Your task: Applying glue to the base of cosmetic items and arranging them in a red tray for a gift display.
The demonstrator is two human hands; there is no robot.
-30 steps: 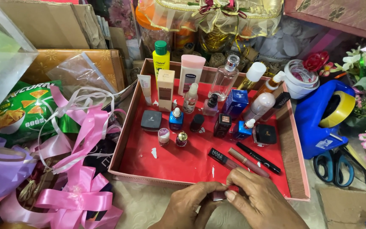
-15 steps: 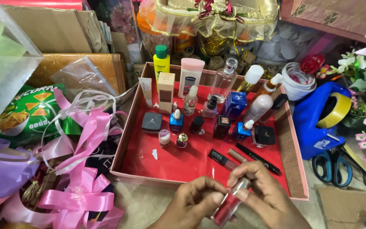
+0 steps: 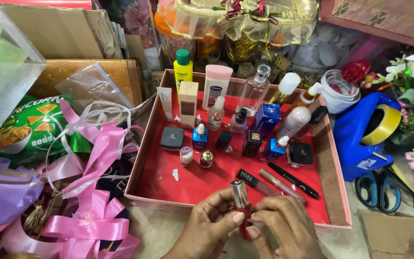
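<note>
Both hands meet at the bottom centre over the near rim of a red-lined tray (image 3: 145,154). Between them stands a small red tube with a silver cap (image 3: 240,201), upright. My left hand (image 3: 207,226) pinches it from the left; my right hand (image 3: 283,226) holds its lower part from the right. Just beyond my fingers lie a black tube (image 3: 249,178), a slim rose-coloured tube (image 3: 279,183) and a black pencil (image 3: 293,180). Several small bottles, jars and boxes stand farther back in the tray.
Pink ribbon bows (image 3: 89,225) and a green snack bag (image 3: 22,134) lie left of the tray. A blue tape dispenser (image 3: 360,139) and blue-handled scissors (image 3: 382,189) sit to the right. Gold-wrapped baskets (image 3: 245,24) and cardboard stand behind.
The red tube, lying low and slanted between my hands before, now stands upright and higher, over the tray's near rim. My hands rose with it.
</note>
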